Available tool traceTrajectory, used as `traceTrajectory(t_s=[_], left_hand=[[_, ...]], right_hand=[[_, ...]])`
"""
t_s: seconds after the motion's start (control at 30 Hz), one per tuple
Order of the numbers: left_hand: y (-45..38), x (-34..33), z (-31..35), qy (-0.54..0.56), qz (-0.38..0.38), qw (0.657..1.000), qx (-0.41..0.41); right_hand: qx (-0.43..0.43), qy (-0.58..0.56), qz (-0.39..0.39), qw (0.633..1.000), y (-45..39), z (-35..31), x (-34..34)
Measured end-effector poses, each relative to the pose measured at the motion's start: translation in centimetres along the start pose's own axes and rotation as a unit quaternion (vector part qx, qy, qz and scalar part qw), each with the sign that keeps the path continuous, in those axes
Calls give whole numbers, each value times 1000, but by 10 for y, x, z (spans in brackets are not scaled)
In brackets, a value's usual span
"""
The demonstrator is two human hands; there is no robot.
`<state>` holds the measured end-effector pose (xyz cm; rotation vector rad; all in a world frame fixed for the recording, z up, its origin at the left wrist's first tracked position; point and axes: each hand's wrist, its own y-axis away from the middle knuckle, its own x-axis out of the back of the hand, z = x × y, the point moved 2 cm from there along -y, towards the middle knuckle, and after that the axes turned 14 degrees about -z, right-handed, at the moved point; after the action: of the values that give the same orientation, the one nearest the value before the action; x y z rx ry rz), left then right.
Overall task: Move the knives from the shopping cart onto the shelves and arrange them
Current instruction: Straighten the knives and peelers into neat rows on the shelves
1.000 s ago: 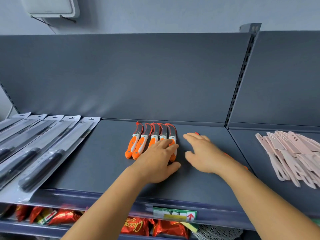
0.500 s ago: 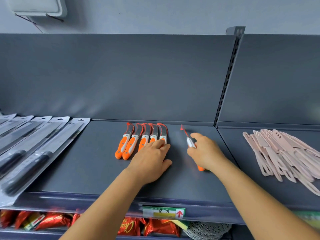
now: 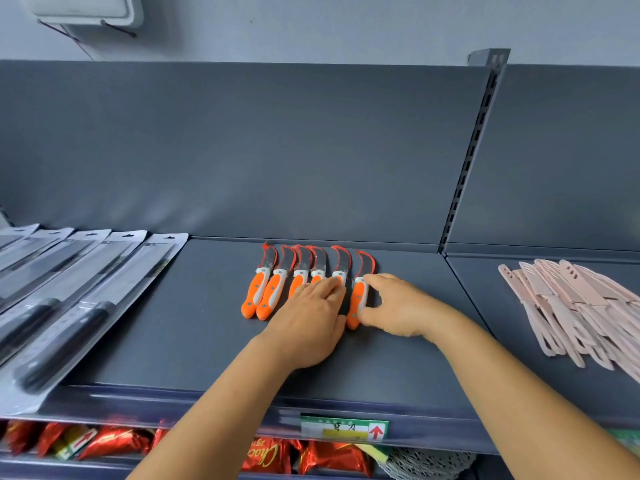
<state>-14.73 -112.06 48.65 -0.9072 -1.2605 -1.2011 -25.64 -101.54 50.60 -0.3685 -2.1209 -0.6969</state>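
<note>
Knives in an orange-handled row point(image 3: 273, 289) lie on the shelf point(image 3: 173, 341) blades rearward, left hand point(image 3: 308, 323) pressing flat on its right end, while just beside it the nearer right hand point(image 3: 398, 306) pinches the sixth knife point(image 3: 358, 296), lying parallel.

Below the shelf edge you see a green and white price label point(image 3: 344, 429) with a red arrow, red foil snack packets point(image 3: 114, 441) on the lower level, and above you a white box point(image 3: 86, 10) mounted on the wall.
</note>
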Motion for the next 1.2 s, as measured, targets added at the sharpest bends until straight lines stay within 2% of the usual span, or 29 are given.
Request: traceTrajectory(t_s=[0.07,0.33,0.97,1.2], left_hand=[[-3,0,-4,-17,-13,1000,-1],[-6,5,-4,-59,-14,998,-23],[-3,15,-7,-49,-34,997,-47],[0,19,0,-57,-8,997,-60]], right_hand=[[13,16,-24,1000,5,0,-2],[35,3,-18,999,-3,-2,-5],[32,35,-22,999,-4,-8,-6],[40,7,5,999,12,-4,-4]])
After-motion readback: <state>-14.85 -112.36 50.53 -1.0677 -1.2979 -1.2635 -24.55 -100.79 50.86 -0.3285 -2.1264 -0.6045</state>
